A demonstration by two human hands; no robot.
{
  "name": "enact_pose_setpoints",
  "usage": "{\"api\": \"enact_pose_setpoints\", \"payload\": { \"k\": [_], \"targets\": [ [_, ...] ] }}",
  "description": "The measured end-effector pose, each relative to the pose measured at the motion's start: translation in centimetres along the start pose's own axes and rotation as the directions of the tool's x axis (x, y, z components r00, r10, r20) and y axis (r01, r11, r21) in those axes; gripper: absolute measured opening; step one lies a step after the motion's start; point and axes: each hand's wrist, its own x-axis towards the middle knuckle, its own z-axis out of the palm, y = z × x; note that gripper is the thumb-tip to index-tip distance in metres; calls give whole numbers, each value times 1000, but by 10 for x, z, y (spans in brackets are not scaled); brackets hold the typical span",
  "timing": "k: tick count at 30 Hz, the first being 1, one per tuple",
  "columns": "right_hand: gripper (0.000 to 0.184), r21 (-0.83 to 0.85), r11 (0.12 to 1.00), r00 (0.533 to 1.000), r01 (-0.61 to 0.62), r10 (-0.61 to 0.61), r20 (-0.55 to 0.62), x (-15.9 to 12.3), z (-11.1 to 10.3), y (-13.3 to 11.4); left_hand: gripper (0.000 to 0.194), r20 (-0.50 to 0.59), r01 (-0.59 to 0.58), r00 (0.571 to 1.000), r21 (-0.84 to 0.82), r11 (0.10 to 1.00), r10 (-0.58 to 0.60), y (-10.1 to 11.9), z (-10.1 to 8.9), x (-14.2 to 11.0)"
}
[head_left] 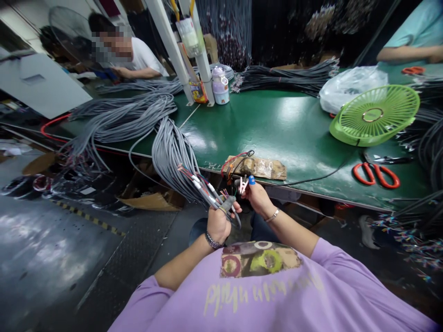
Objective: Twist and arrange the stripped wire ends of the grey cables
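Left grip [218,225] is closed around gray cables [212,199] with coloured wire ends, at the near side of the green tabletop [266,120], and right grip [259,199] pinches a small pink clip [243,185], whose tip is hard to make out. On the far right lies a translucent plastic bag [349,87], its content unclear, and at far middle stands a lidded purple cup [220,87], inside not visible. Below, at left, a large cable bundle [175,154] partly hides a cardboard box [155,202].
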Motion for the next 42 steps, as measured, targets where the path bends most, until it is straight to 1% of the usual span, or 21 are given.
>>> {"api": "enact_pose_setpoints", "payload": {
  "k": [2,4,6,9,12,14,18,22,24,26,29,32,34,35,37,38,40,42],
  "targets": [
    [49,127,984,992,-122,118,40,2,2,0,28,-2,7,1000,10,1000,-7,-2,2,1],
    [45,242,945,976,-218,211,52,3,5,-2,28,0,6,1000,10,1000,-6,-4,4,1],
    [41,323,916,970,-238,241,30,4,8,-4,27,4,0,1000,14,1000,0,-6,4,1],
    [37,382,899,973,-211,232,-9,6,11,-5,27,0,1,1000,42,999,-1,-11,3,1],
    [36,395,899,977,-188,211,-15,6,13,-2,27,-12,9,1000,77,997,-8,-15,2,2],
    [37,397,896,976,-198,216,-2,5,12,-1,28,-16,13,1000,91,996,-11,-16,2,3],
    [46,403,884,970,-238,233,62,1,8,1,28,-9,9,1000,83,997,-9,-16,-1,2],
    [50,390,882,964,-266,239,117,-3,-3,1,26,3,-9,1000,93,996,8,-15,-6,-1],
    [48,368,889,962,-274,251,108,-7,-10,1,24,21,-4,1000,90,996,2,-15,-9,-2],
    [45,328,903,961,-276,266,77,-11,-17,2,23,53,19,998,53,998,-22,-16,-14,-2],
    [40,220,940,965,-260,257,44,-19,-27,4,27,123,63,990,-7,998,-62,-16,-23,-1],
    [37,57,977,977,-204,200,67,-30,-34,5,28,190,82,978,9,997,-82,-15,-33,-3],
    [34,-79,984,981,-161,169,99,-38,-35,5,27,226,78,970,45,996,-86,-15,-40,-7],
    [32,-152,980,981,-129,149,126,-43,-34,3,26,245,75,965,75,994,-91,-14,-42,-10],
    [30,-288,957,971,-28,94,219,-54,-28,-1,27,289,68,951,148,987,-109,-14,-44,-16],
    [30,-339,940,958,44,56,281,-59,-24,-4,29,314,63,942,180,982,-118,-14,-45,-19],
    [31,-411,884,912,222,-39,408,-69,-15,-10,36,364,47,923,214,976,-124,-15,-43,-24],
    [26,-466,775,843,427,-154,516,-77,-7,-15,46,410,17,906,219,976,-108,-15,-41,-29]
  ]
}}
